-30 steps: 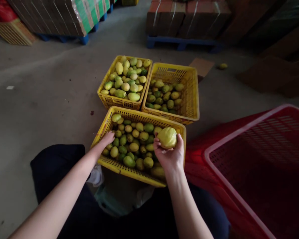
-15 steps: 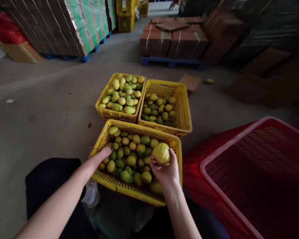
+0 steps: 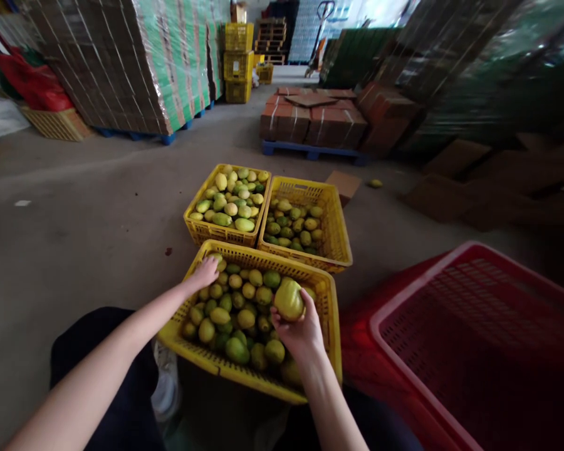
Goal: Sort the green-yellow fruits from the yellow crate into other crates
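Observation:
In the head view, my right hand [image 3: 301, 329] holds a large, bumpy yellow-green lemon [image 3: 289, 299] above the right part of the near yellow crate [image 3: 258, 391]. Its fingers and thumb wrap the fruit from below and the side. My left hand [image 3: 207, 273] reaches into the far left corner of that crate, with its fingers closed over a smaller lemon [image 3: 219, 262] that they partly cover. Many green and yellow lemons [image 3: 245, 319] fill the crate in a loose layer.
Behind stand a heaped yellow crate [image 3: 195, 233] and a partly filled one [image 3: 341, 247]. A red basket [image 3: 378, 326] stands close on my right. Flat cardboard [image 3: 345, 186] and a stray lemon [image 3: 375, 183] lie on the floor. Farther back are strapped cartons [image 3: 329, 125] on a blue pallet.
My left hand has moved to the crate's far corner and onto a lemon there. The right hand still holds the large lemon, now turned and slightly farther left. The view has tilted up.

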### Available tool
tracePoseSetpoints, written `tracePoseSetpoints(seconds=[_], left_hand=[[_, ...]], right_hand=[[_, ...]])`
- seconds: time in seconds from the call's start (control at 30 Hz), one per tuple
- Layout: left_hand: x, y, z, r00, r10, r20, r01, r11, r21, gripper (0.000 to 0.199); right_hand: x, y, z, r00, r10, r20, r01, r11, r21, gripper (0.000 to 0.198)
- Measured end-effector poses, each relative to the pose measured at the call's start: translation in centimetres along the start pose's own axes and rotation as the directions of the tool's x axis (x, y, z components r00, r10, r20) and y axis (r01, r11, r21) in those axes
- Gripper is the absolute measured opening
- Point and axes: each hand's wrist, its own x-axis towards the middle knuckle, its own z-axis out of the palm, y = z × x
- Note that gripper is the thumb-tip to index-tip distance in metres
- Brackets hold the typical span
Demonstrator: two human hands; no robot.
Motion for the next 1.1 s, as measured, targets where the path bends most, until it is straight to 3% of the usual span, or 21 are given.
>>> tracePoseSetpoints(seconds=[0.2, 0.37, 0.57, 0.63, 0.7, 0.77, 0.83, 0.9, 1.0, 1.1], left_hand=[[3.8, 1.5, 0.8, 0.994, -0.081, -0.069, 0.093, 0.979, 0.18, 0.046], [2.5, 1.2, 2.0, 0.986, -0.117, -0.118, 0.142, 0.964, 0.227, 0.044], [-0.3, 1.1, 2.9, 0.99, -0.086, -0.115, 0.106, 0.977, 0.184, 0.043], [-0.9, 2.2, 2.2, 0.986, -0.123, -0.114, 0.13, 0.99, 0.063, 0.045], [-1.4, 4.0, 0.4, 0.979, -0.201, -0.044, 0.184, 0.951, -0.25, 0.043], [-2.0, 6.2, -2.4, 0.974, -0.201, 0.107, 0.223, 0.738, -0.637, 0.039], [-3.4, 8.3, -5.4, 0.977, -0.089, 0.195, 0.214, 0.474, -0.854, 0.036], [-5.4, 9.8, -7.8, 0.985, 0.004, 0.171, 0.16, 0.322, -0.933, 0.034], [-8.9, 10.3, -9.2, 0.999, 0.041, 0.014, 0.0, 0.321, -0.947, 0.037], [-11.5, 9.0, -8.2, 0.988, 0.041, -0.152, -0.153, 0.468, -0.871, 0.048]], right_hand=[[-1.3, 0.1, 1.2, 0.998, 0.022, -0.057, -0.021, 0.999, 0.024, 0.025], [-1.1, -0.1, 0.9, 0.999, 0.033, -0.005, -0.033, 0.999, 0.003, 0.026], [-0.3, -0.4, 0.3, 0.997, -0.031, 0.069, 0.037, 0.995, -0.098, 0.031], [-0.3, -0.5, 0.6, 0.993, -0.079, 0.092, 0.088, 0.991, -0.098, 0.034], [-0.6, -0.5, 1.1, 0.981, -0.158, 0.112, 0.168, 0.982, -0.084, 0.037], [-1.0, -0.3, 1.6, 0.958, -0.258, 0.126, 0.267, 0.961, -0.065, 0.04], [-1.8, 0.0, 1.9, 0.916, -0.371, 0.151, 0.387, 0.917, -0.093, 0.045], [-2.7, 0.6, 2.0, 0.831, -0.515, 0.21, 0.552, 0.812, -0.189, 0.049], [-4.1, 1.6, 1.8, 0.641, -0.697, 0.321, 0.761, 0.522, -0.384, 0.051], [-4.9, 2.8, 1.3, 0.476, -0.769, 0.428, 0.827, 0.225, -0.515, 0.056]])
